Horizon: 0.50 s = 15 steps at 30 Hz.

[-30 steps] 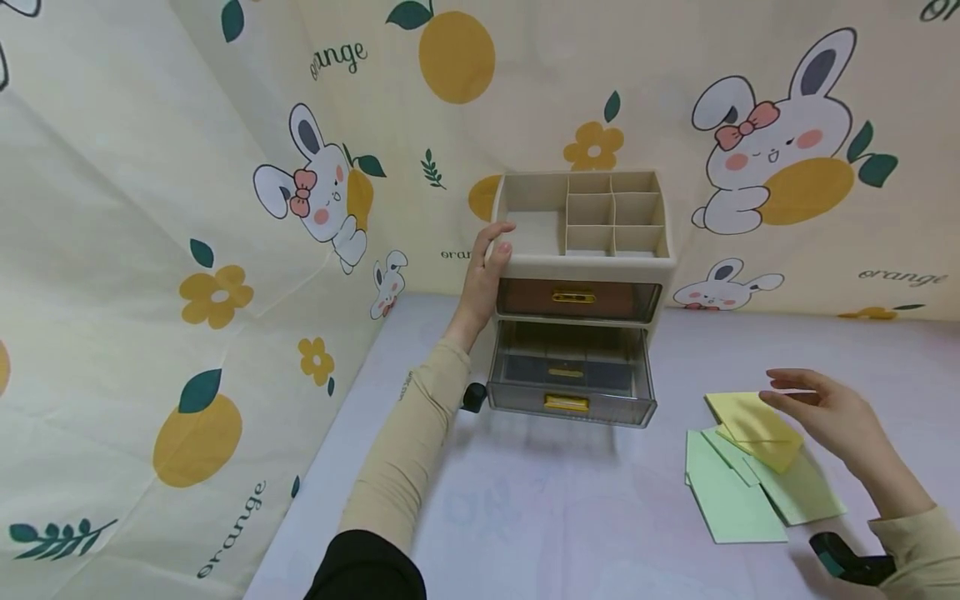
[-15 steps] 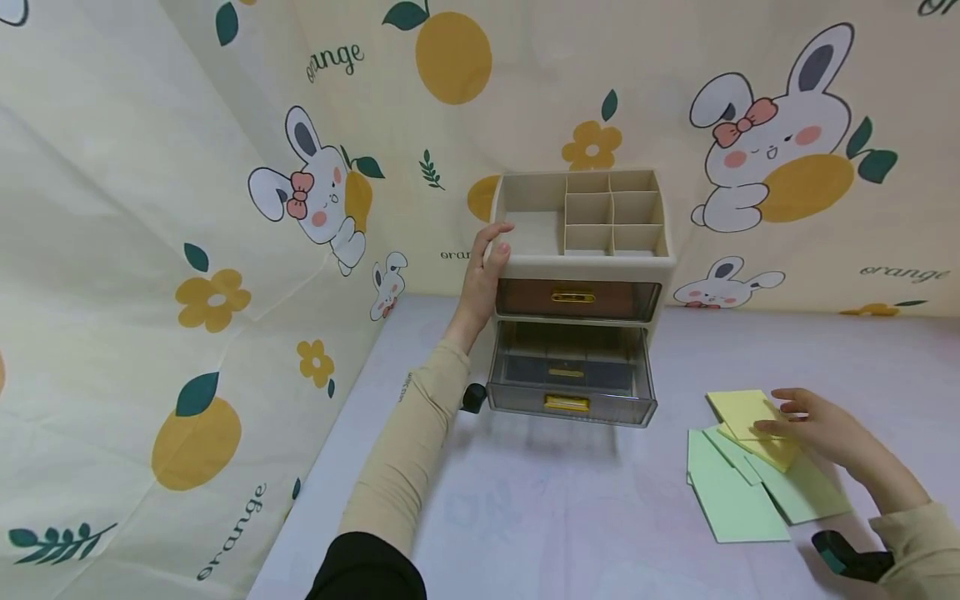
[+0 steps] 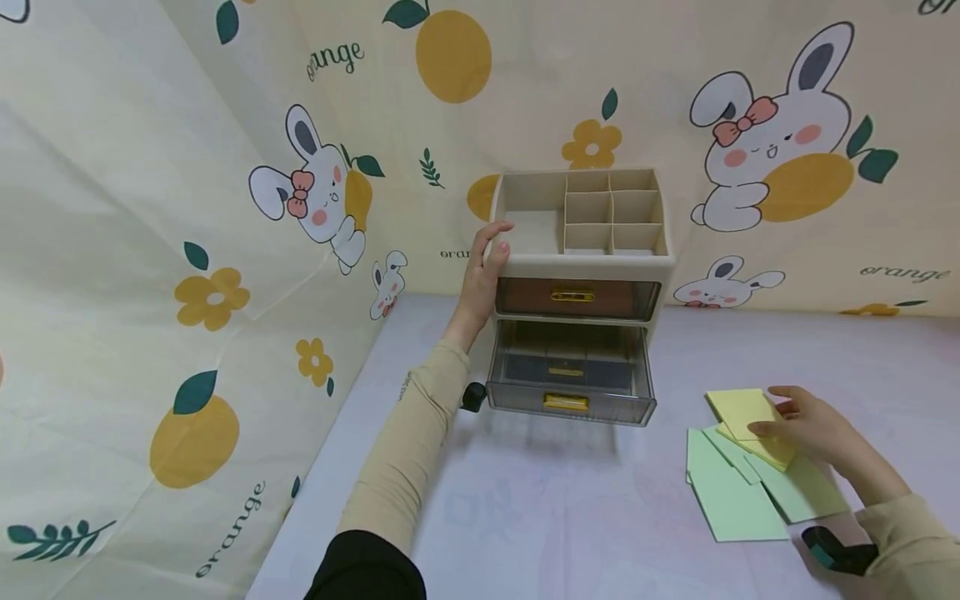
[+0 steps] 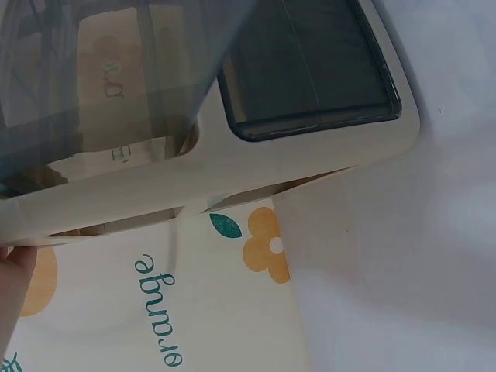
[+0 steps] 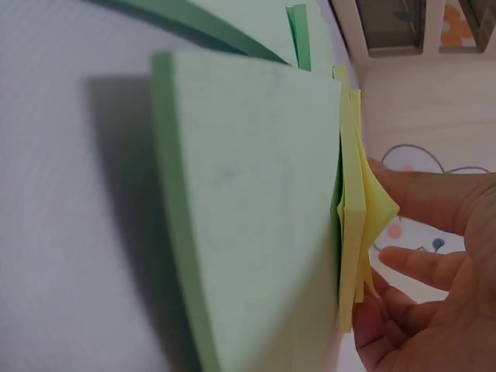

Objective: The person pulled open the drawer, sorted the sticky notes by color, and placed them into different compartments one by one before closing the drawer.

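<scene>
My left hand (image 3: 480,279) grips the upper left edge of a cream desk organizer (image 3: 592,268) in the head view. One smoky clear drawer (image 3: 517,398) is pulled out, and a gold handle shows through it; the drawer above is pushed in. In the left wrist view, a bit of the hand (image 4: 12,283) shows beside the organizer (image 4: 310,143). To the right, my right hand (image 3: 810,425) pinches the yellow sticky notes (image 3: 738,408) by their edges. They lie on green sticky notes (image 3: 731,496). The right wrist view shows one yellow sheet (image 5: 378,205) bent up between the fingers.
Several divided compartments (image 3: 588,208) form the organizer's top. A cloth printed with rabbits and oranges (image 3: 547,50) hangs behind and at the left. A pale cloth (image 3: 510,517) covers the table. Dark wrist-camera parts (image 3: 836,550) stick out near each wrist.
My right hand has come down from above the pile onto the yellow sticky notes and shifted slightly left. The left hand and the organizer hold still.
</scene>
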Each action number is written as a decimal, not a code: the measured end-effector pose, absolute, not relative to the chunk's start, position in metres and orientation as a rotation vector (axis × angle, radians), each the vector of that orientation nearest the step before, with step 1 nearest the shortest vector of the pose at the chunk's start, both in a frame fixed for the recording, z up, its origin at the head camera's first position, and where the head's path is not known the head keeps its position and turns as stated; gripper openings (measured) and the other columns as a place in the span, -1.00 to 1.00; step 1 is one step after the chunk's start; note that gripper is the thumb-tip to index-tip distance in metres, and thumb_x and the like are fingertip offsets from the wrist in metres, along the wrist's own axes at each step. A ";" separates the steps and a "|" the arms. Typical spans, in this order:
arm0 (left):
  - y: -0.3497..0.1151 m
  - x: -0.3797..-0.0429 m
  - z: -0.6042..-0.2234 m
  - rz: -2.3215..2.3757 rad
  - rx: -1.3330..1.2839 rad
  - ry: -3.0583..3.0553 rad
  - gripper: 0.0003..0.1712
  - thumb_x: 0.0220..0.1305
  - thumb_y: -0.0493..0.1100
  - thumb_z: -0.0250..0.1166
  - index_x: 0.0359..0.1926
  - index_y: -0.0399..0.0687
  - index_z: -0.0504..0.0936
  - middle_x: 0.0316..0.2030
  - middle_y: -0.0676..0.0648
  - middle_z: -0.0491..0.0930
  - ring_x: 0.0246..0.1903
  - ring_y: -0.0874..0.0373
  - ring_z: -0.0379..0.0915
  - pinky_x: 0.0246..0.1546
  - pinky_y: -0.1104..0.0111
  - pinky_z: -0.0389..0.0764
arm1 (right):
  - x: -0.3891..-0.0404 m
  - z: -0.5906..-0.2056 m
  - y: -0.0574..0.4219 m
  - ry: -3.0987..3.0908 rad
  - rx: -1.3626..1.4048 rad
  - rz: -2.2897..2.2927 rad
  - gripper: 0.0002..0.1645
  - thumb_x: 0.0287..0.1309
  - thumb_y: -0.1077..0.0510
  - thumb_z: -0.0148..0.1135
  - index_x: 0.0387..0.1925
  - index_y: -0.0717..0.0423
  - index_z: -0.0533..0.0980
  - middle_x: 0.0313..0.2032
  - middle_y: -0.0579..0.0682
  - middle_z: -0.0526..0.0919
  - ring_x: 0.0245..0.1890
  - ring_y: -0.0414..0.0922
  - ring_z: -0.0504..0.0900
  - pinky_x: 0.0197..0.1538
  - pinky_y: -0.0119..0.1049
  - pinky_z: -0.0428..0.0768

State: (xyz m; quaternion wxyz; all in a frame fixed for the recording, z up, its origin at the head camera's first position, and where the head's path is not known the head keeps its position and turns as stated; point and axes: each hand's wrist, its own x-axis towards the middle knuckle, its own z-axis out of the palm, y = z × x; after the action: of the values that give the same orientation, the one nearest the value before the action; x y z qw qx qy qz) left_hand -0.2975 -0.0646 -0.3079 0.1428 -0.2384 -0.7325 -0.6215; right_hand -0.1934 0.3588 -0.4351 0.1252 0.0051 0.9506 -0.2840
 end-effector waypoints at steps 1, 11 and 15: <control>-0.065 -0.298 -0.308 -1.793 -0.686 -2.113 -0.47 0.30 -0.06 -0.16 0.24 -0.18 0.24 0.34 -0.20 0.15 0.38 -0.01 0.01 0.37 0.08 0.04 | -0.194 -0.434 0.359 2.774 0.026 -0.823 0.06 0.13 -0.15 0.17 0.25 0.60 -0.05 0.09 0.64 0.21 0.02 0.47 0.28 -0.05 0.27 0.34; -0.065 -0.297 -0.306 -1.806 -0.703 -2.112 -0.49 0.32 -0.09 -0.16 0.24 -0.20 0.23 0.34 -0.20 0.14 0.39 0.00 -0.01 0.37 0.11 0.04 | -0.191 -0.429 0.359 2.938 0.056 -0.886 -0.08 0.04 0.09 0.25 0.27 0.48 0.04 -0.11 0.49 0.37 -0.18 0.28 0.42 -0.29 -0.07 0.44; -0.066 -0.297 -0.307 -1.800 -0.711 -2.098 -0.48 0.31 -0.09 -0.16 0.23 -0.22 0.24 0.33 -0.21 0.15 0.38 -0.02 0.00 0.37 0.12 0.06 | -0.187 -0.424 0.357 3.007 0.037 -0.884 -0.16 0.04 0.08 0.28 0.28 0.33 0.15 -0.16 0.36 0.43 -0.27 0.05 0.47 -0.40 -0.31 0.38</control>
State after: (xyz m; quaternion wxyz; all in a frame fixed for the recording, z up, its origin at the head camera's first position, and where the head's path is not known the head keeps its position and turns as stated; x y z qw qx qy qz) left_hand -0.2967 -0.0660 -0.3068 0.1430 -0.2464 -0.7275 -0.6242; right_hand -0.1866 0.3570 -0.4239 0.0033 0.0118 0.9593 -0.2820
